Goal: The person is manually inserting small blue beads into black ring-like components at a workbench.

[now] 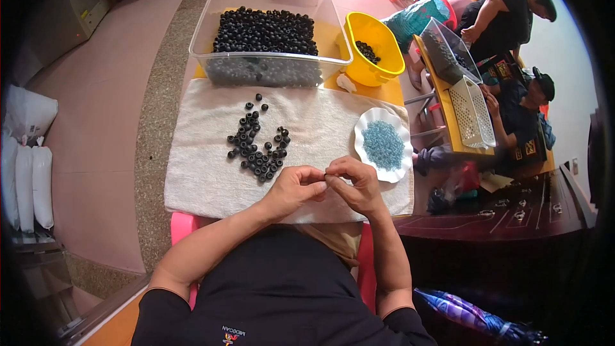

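My left hand [296, 186] and my right hand [353, 182] meet over the near part of a white towel [198, 134], fingertips pinched together. Between them is a small dark piece, mostly hidden by the fingers; it looks like one of the black ring-shaped parts. Several black ring-shaped parts [259, 165] lie loose on the towel, just beyond my left hand. Right beside my right hand stands a white scalloped plate [362, 120] heaped with small clear-blue ring-like pieces [384, 145].
Behind the towel sits a clear plastic bin [205, 38] of black parts, next to a yellow basin [384, 75] with a few more. At right, two people [512, 19] are near a table with a white perforated basket [473, 112]. White sacks [42, 186] stand far left.
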Available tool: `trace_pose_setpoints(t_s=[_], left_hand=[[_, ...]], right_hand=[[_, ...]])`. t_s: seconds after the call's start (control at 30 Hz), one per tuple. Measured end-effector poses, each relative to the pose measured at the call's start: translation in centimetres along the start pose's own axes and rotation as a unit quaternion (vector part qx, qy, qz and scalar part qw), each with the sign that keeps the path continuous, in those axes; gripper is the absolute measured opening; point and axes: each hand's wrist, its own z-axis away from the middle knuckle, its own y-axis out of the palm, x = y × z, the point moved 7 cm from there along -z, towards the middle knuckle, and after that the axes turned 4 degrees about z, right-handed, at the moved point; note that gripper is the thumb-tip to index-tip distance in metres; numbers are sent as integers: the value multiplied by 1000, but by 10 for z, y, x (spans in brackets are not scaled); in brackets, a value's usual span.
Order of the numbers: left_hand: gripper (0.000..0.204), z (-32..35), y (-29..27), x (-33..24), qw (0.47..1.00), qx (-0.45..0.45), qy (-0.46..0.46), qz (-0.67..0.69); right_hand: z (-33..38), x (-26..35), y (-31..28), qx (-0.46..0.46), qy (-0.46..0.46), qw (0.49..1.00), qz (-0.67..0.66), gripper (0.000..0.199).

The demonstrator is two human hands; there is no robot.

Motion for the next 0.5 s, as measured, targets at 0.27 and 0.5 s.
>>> trace_pose_setpoints(t_s=[0.27,0.5], left_hand=[[18,0,2,-1,999,-2,18,-32],[17,-1,1,2,999,4,28,-28]], right_hand=[[0,8,-2,12,-65,996,62,12],[7,-8,0,28,74,993,-83,7]])
